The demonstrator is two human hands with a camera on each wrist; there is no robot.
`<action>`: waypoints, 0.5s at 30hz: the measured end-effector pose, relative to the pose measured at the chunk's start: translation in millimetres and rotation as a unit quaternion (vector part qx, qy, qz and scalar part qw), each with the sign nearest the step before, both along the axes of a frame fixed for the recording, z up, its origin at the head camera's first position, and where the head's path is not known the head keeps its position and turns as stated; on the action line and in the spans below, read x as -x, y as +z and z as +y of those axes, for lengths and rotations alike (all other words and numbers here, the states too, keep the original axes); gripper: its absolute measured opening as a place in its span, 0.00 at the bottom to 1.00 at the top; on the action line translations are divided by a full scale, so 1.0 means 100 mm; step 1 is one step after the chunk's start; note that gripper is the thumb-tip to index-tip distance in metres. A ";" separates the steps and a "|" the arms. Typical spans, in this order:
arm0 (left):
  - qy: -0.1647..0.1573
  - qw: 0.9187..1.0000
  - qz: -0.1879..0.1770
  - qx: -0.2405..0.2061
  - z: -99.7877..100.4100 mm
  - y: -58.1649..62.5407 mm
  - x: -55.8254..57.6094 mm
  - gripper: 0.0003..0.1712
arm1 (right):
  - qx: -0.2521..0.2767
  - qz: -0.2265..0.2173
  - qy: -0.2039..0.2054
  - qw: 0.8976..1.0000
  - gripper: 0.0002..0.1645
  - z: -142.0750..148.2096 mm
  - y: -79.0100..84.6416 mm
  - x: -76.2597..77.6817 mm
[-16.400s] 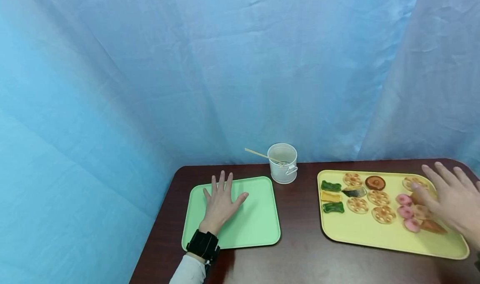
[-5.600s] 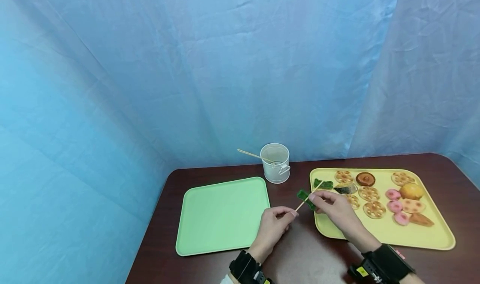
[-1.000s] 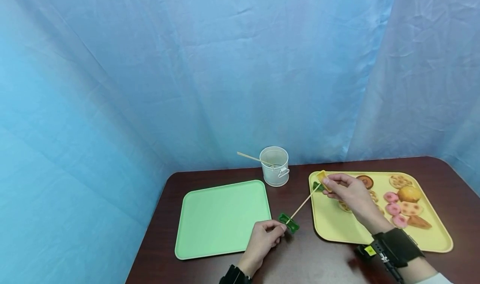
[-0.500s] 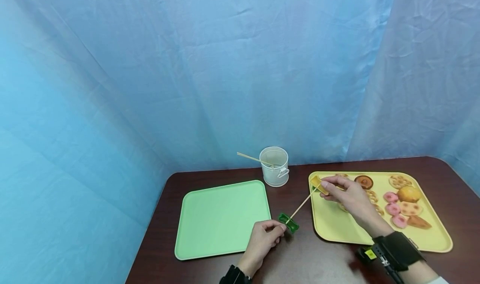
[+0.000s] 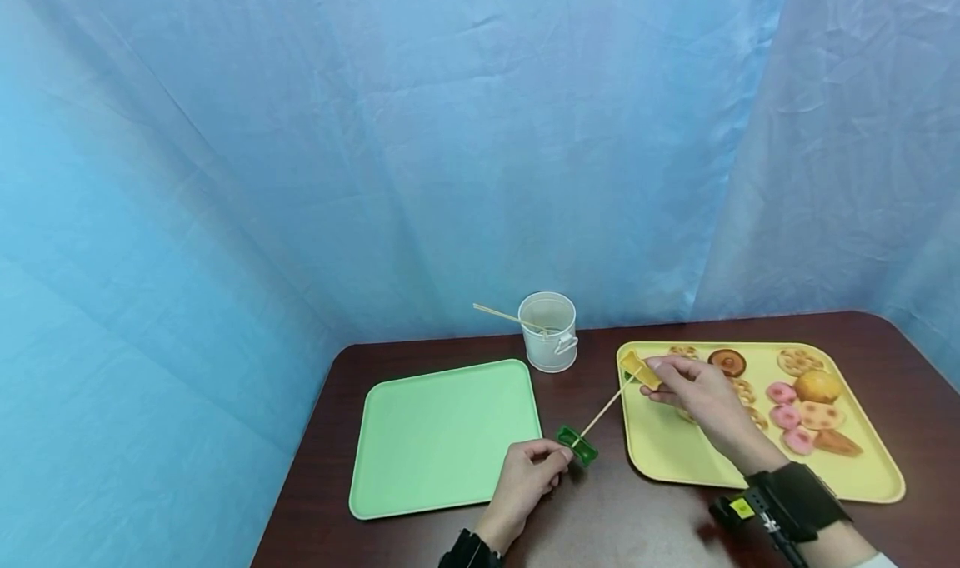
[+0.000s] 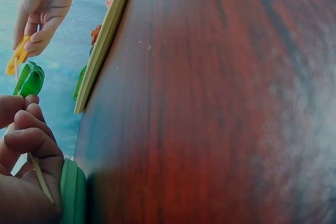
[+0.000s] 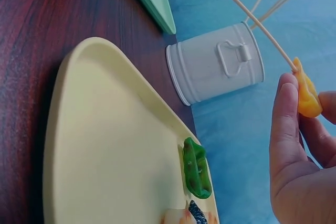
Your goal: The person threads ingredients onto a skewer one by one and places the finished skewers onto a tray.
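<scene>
The left hand [image 5: 525, 476] pinches the stick [image 5: 603, 414] beside the threaded green piece [image 5: 577, 445], above the desk [image 5: 600, 522]. The right hand [image 5: 701, 393] pinches the yellow piece [image 5: 639, 371] at the stick's far tip, over the yellow tray's [image 5: 675, 464] left end. An off-centre push could tear it or jab a finger; a loose left grip could let the stick slide back.

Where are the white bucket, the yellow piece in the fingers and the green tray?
White bucket [image 5: 543, 352], head view: outer wall.
Yellow piece [image 7: 307, 96], right wrist view: its middle.
Green tray [image 5: 441, 439], head view: bare middle.
</scene>
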State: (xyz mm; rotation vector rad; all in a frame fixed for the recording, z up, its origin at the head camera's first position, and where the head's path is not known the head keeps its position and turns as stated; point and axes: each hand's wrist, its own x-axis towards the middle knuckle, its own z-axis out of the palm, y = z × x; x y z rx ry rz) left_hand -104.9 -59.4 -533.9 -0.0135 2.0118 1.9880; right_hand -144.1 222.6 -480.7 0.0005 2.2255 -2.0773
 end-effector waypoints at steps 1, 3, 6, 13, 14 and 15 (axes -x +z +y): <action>0.000 1.000 0.000 0.001 0.00 0.00 0.00 0.13 | 0.005 -0.001 0.000 1.000 0.37 0.00 0.00 0.00; -0.001 1.000 0.001 0.004 0.00 0.00 0.00 0.13 | 0.009 -0.004 -0.001 1.000 0.37 0.00 0.00 0.01; -0.001 1.000 0.003 0.007 0.00 0.01 0.00 0.12 | 0.004 -0.009 -0.001 1.000 0.37 0.00 0.00 0.02; -0.001 1.000 0.003 0.011 0.01 0.01 0.01 0.12 | -0.016 -0.018 0.000 1.000 0.39 0.00 0.02 0.05; 0.000 1.000 0.003 0.013 0.01 0.01 0.01 0.12 | -0.018 -0.019 0.001 1.000 0.39 -0.01 0.02 0.05; 0.000 1.000 0.003 0.015 0.01 0.01 0.01 0.12 | -0.019 -0.019 0.001 1.000 0.39 -0.01 0.02 0.05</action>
